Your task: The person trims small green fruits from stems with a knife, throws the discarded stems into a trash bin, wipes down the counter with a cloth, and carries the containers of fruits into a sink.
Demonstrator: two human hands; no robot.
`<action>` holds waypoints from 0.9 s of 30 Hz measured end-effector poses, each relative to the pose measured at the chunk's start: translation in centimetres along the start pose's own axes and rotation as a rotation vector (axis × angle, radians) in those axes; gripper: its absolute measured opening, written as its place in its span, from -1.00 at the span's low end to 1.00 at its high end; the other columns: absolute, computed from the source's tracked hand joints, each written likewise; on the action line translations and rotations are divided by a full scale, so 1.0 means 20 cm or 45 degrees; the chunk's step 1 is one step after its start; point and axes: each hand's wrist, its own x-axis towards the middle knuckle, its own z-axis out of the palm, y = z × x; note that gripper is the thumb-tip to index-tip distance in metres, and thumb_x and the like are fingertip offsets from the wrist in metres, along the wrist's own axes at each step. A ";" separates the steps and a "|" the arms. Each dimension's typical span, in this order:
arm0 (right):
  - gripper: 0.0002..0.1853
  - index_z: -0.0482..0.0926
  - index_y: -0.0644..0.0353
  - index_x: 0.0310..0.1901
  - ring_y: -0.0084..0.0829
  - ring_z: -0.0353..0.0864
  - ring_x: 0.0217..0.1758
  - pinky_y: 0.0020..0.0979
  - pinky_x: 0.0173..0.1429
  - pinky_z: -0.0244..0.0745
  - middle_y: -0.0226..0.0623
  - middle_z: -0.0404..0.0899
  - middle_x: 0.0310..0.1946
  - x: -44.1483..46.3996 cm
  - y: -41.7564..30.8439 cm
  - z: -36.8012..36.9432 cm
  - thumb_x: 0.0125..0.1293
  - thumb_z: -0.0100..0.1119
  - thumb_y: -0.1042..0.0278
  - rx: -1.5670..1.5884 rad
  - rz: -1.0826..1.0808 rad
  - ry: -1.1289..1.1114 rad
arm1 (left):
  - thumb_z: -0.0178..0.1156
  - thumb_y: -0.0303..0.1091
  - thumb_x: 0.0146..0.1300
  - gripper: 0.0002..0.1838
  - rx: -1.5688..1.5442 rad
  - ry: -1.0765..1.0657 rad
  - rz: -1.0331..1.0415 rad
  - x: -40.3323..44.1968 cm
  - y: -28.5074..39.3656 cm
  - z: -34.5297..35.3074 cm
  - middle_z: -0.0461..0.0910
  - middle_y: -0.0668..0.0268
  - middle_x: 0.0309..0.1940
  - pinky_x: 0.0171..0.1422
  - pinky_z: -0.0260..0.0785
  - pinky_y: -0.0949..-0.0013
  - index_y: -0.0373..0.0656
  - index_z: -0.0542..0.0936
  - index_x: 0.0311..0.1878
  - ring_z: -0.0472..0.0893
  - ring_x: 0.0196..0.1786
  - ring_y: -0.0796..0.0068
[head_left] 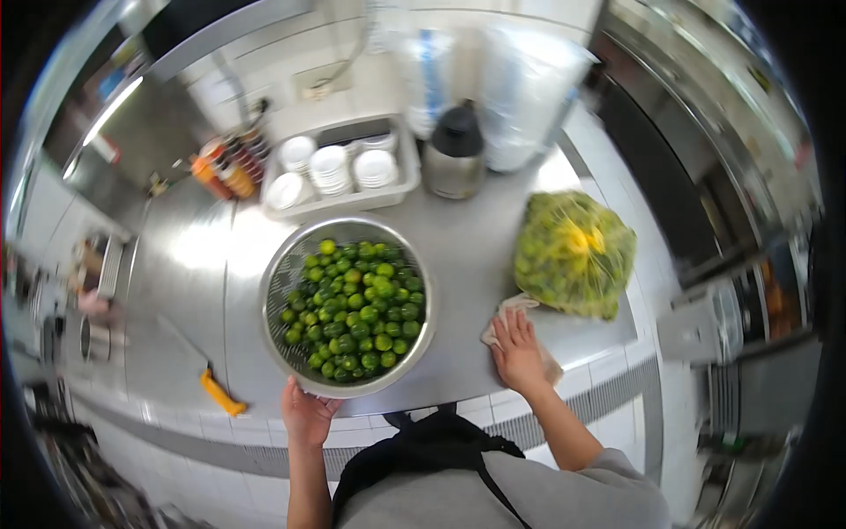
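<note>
A steel colander full of small green citrus fruit stands near the front edge of the steel counter. My left hand grips its near rim, the thumb at the rim and the other fingers partly hidden below it. To the right, my right hand presses a pale cloth against the counter, fingers extended over it. Cloth shows beyond the fingertips and beside the palm. Just past that hand sits a clear plastic bag of green produce, closed with a yellow tie.
A knife with a yellow handle lies at the left front edge. Behind the colander are a grey bin of stacked white cups, several bottles, a steel jug with a black top, and plastic-wrapped stacks.
</note>
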 end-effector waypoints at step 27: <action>-0.60 0.35 0.38 0.09 -0.13 0.42 0.07 -0.32 0.16 0.29 0.04 0.42 0.00 -0.30 -1.18 0.40 0.21 -0.07 0.46 0.796 -0.458 0.146 | 0.03 -0.26 0.25 -0.64 0.033 0.351 0.430 -1.18 0.40 -1.11 0.49 0.27 -0.06 -0.03 0.37 0.44 -0.17 0.38 0.08 0.52 -0.09 0.48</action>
